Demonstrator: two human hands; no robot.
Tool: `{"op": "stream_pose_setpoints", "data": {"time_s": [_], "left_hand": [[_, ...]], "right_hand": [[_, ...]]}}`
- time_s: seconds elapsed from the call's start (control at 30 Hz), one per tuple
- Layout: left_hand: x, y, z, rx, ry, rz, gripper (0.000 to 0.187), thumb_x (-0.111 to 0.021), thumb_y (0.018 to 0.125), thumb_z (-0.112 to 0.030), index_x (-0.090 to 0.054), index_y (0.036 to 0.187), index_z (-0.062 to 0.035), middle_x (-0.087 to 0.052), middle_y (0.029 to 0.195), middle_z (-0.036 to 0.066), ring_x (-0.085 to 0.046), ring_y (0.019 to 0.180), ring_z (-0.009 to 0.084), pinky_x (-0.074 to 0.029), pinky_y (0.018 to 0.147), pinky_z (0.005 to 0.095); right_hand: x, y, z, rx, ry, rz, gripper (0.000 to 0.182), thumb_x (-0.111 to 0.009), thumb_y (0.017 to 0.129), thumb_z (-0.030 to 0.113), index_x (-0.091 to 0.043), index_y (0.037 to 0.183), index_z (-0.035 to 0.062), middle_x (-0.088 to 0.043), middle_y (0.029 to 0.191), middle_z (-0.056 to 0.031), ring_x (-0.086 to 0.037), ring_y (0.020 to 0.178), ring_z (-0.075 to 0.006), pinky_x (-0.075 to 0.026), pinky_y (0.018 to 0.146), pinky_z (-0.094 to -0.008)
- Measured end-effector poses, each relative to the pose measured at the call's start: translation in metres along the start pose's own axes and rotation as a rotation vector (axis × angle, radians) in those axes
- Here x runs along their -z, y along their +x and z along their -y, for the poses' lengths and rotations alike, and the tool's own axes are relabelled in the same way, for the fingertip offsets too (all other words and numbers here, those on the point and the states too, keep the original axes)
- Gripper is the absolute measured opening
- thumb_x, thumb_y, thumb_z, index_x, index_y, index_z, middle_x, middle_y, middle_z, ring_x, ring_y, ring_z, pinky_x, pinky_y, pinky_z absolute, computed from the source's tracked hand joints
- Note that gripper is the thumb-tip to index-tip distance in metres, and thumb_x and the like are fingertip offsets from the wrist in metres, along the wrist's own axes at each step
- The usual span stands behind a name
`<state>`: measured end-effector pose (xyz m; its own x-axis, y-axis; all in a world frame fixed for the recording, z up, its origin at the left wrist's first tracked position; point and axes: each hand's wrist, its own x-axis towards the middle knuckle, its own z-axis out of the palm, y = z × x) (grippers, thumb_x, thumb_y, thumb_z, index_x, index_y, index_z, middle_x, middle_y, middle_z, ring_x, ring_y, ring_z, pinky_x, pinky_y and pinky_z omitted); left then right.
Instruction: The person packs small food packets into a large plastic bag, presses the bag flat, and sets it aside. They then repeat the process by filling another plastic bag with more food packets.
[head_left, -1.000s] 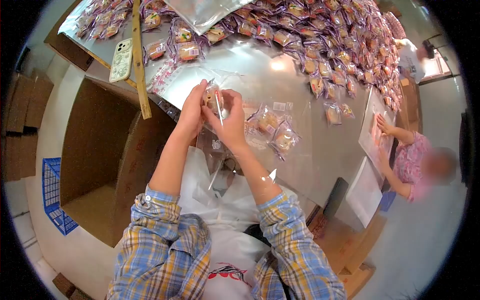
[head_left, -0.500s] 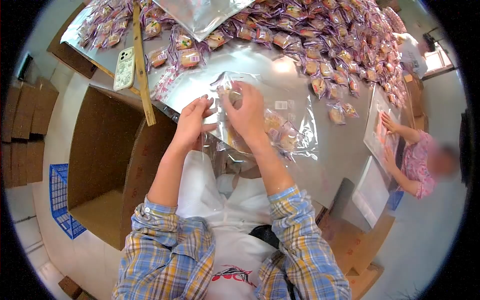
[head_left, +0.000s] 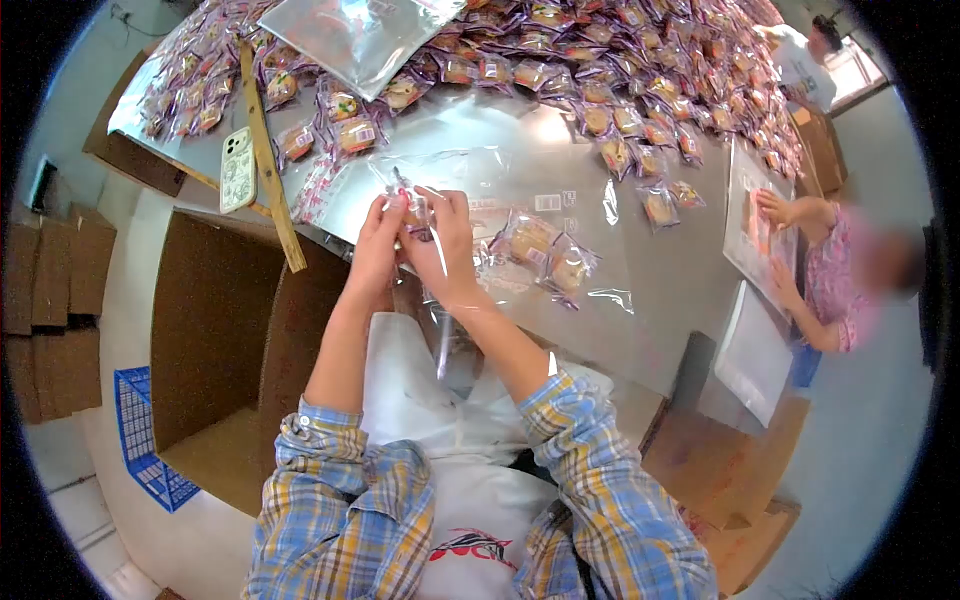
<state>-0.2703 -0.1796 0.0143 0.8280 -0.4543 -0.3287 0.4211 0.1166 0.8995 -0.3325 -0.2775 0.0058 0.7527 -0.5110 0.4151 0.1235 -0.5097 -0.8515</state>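
My left hand (head_left: 373, 245) and my right hand (head_left: 448, 245) are close together above the near edge of the metal table. Between their fingers is a small pastry packet (head_left: 416, 218) in clear and purple wrapping, partly covered by the right hand. A large clear plastic bag (head_left: 505, 180) lies flat on the table under and beside my hands, its near side hanging over the edge. Two wrapped pastries (head_left: 533, 243) lie to the right of my right hand, seemingly within the bag's film.
Wrapped pastries (head_left: 660, 90) are heaped across the far table. A stack of clear bags (head_left: 365, 35), a wooden strip (head_left: 268, 160) and a phone (head_left: 238, 170) lie near the left. An open carton (head_left: 215, 340) stands below left. At right, a co-worker's hands (head_left: 775, 210) rest on a board.
My hands have come together around the packet, the right one moving left and down. The two pastries beside it show more fully. The whole view has shifted slightly.
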Motion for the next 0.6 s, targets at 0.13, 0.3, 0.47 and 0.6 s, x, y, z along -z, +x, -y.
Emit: {"op": "stream_pose_setpoints", "data": {"time_s": [0.13,0.3,0.47,0.6], "left_hand": [[-0.010,-0.006,0.005,-0.131,0.119,0.010,0.062,-0.063,0.104,-0.042,-0.044,0.149,-0.0032,-0.062,0.128,0.012,-0.060,0.116,0.0199,-0.049,0.101,0.0373],[0.006,0.011,0.009,-0.706,0.783,-0.304,0.077,-0.069,0.100,-0.037,-0.034,0.158,-0.0003,-0.060,0.134,0.021,-0.060,0.119,0.0252,-0.049,0.102,0.0388],[0.017,0.017,0.004,-0.423,0.371,-0.109,0.082,-0.075,0.096,-0.021,-0.029,0.161,-0.0025,-0.053,0.145,0.020,-0.065,0.110,0.0224,-0.054,0.091,0.0331],[0.015,0.011,0.007,-0.481,0.340,-0.207,0.078,-0.074,0.097,-0.021,-0.033,0.161,-0.0063,-0.056,0.140,0.017,-0.063,0.102,0.0169,-0.053,0.088,0.0311]], "right_hand": [[-0.004,0.007,-0.011,-0.015,0.089,0.011,0.063,-0.072,0.081,-0.003,-0.052,0.141,0.0009,-0.056,0.126,-0.0231,-0.061,0.114,-0.0403,-0.053,0.094,-0.0447],[-0.002,-0.001,-0.034,0.101,0.122,0.289,0.089,-0.081,0.076,0.008,-0.038,0.154,-0.0024,-0.051,0.148,-0.0279,-0.055,0.131,-0.0435,-0.045,0.112,-0.0459],[0.024,0.003,-0.026,0.369,-0.380,0.297,0.080,-0.079,0.076,0.012,-0.046,0.147,-0.0027,-0.049,0.148,-0.0273,-0.053,0.129,-0.0461,-0.044,0.111,-0.0489],[0.078,-0.002,0.000,0.197,-0.810,0.223,0.068,-0.074,0.081,0.020,-0.053,0.142,-0.0017,-0.056,0.141,-0.0243,-0.053,0.128,-0.0437,-0.044,0.109,-0.0500]]}}
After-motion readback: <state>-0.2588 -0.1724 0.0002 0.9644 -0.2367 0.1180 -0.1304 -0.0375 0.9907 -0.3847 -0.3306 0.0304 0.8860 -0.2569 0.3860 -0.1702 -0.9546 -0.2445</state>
